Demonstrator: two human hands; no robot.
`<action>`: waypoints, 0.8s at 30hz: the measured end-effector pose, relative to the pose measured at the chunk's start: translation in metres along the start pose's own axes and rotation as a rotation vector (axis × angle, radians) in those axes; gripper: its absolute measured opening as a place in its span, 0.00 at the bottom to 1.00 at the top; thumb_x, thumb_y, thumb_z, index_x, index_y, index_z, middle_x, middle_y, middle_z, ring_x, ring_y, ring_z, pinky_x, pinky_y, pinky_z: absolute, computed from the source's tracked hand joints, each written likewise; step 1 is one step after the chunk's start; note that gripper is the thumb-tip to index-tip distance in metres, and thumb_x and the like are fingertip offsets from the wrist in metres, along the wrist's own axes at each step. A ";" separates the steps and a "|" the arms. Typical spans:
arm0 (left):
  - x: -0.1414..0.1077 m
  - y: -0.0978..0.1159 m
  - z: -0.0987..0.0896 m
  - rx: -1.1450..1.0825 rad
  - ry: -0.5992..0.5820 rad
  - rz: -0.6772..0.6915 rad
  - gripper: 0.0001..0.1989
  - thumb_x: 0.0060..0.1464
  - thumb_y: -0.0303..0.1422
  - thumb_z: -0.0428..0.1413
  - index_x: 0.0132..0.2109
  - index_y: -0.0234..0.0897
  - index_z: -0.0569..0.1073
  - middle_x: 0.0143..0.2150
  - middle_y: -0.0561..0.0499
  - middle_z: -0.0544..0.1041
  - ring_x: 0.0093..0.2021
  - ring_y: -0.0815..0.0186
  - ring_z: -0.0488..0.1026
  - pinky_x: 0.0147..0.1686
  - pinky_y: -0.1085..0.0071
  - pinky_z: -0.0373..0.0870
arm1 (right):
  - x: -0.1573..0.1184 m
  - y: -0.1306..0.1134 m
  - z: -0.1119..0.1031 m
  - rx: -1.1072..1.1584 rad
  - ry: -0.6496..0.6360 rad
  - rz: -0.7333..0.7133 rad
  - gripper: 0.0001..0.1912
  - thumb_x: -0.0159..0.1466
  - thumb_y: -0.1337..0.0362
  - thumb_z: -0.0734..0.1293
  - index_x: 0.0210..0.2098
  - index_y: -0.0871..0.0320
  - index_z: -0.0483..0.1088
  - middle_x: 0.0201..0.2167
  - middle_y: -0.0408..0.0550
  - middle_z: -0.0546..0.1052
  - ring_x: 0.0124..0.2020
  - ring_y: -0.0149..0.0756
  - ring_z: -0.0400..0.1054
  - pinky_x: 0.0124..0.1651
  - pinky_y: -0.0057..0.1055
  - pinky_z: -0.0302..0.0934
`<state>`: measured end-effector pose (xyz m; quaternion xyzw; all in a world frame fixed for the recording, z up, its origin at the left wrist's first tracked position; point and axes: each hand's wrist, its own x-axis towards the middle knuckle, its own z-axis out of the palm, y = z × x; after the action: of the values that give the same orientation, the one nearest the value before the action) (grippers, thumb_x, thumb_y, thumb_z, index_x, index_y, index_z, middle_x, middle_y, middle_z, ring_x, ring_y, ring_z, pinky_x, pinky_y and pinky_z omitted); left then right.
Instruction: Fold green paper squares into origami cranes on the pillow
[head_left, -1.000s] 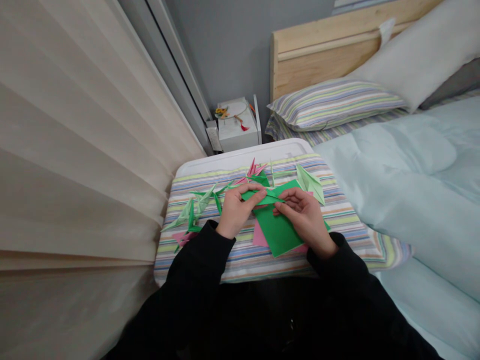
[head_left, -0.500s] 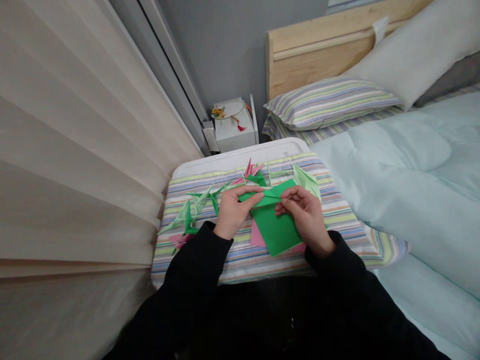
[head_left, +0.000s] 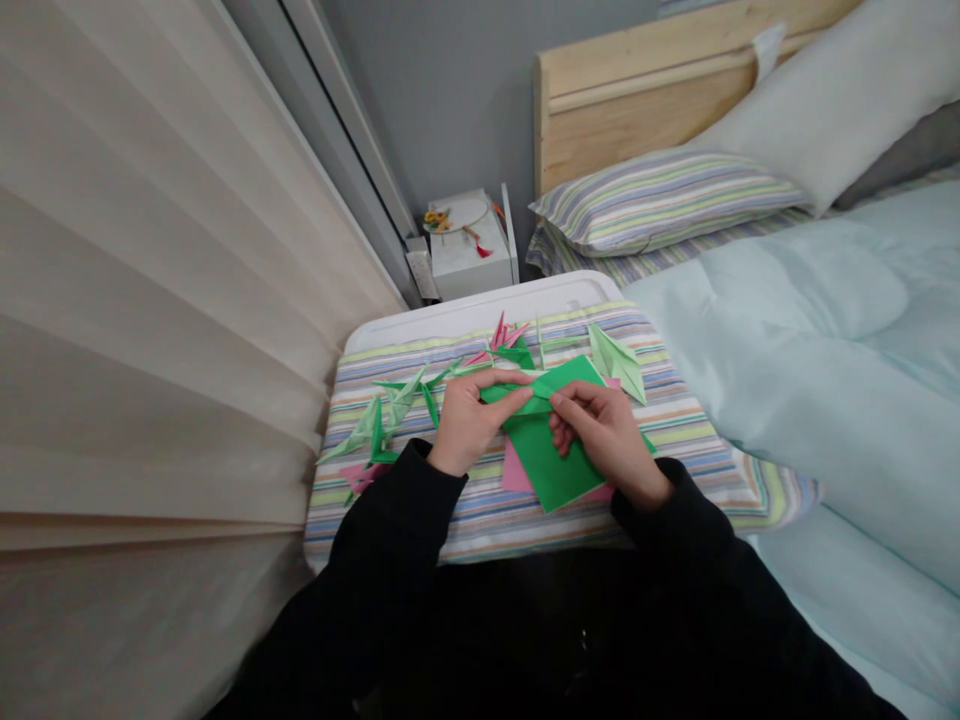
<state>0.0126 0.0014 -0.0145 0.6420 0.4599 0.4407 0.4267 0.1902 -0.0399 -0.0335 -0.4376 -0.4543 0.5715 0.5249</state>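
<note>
Left hand (head_left: 471, 425): pinches the folded top of a green origami sheet (head_left: 544, 465), steadying the paper.
Right hand (head_left: 604, 432): clamped on the same fold, keeping the crease in line.
Sheet: lies over pink paper (head_left: 516, 470) on striped cloth (head_left: 480, 530).
Nearby: folded paper cranes (head_left: 394, 408).

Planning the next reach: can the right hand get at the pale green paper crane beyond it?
Probably yes. Nothing stands between the right hand and the pale green paper crane, but the hand seems busy holding the green origami sheet.
</note>
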 end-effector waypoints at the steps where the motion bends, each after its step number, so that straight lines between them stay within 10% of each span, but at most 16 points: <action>1: 0.000 0.000 0.000 0.001 -0.003 -0.002 0.08 0.50 0.35 0.68 0.38 0.38 0.85 0.39 0.48 0.86 0.44 0.56 0.81 0.53 0.60 0.74 | 0.000 0.000 0.000 0.000 0.005 0.000 0.24 0.59 0.42 0.75 0.26 0.57 0.71 0.18 0.42 0.74 0.16 0.30 0.66 0.19 0.29 0.64; 12: 0.000 0.001 0.002 -0.085 0.007 -0.085 0.14 0.46 0.40 0.71 0.36 0.36 0.84 0.36 0.48 0.84 0.37 0.61 0.79 0.38 0.66 0.76 | 0.001 0.001 0.001 -0.029 0.024 -0.016 0.24 0.58 0.43 0.76 0.25 0.58 0.71 0.16 0.41 0.73 0.14 0.28 0.66 0.18 0.26 0.63; 24: 0.002 -0.009 -0.001 -0.055 0.088 -0.067 0.12 0.45 0.39 0.72 0.36 0.37 0.84 0.37 0.48 0.84 0.42 0.59 0.79 0.48 0.63 0.73 | 0.001 0.005 0.001 -0.009 0.044 -0.044 0.22 0.61 0.46 0.73 0.26 0.59 0.73 0.19 0.44 0.76 0.16 0.29 0.68 0.18 0.26 0.65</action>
<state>0.0104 0.0059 -0.0228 0.5942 0.4873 0.4664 0.4380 0.1879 -0.0392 -0.0383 -0.4425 -0.4546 0.5481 0.5452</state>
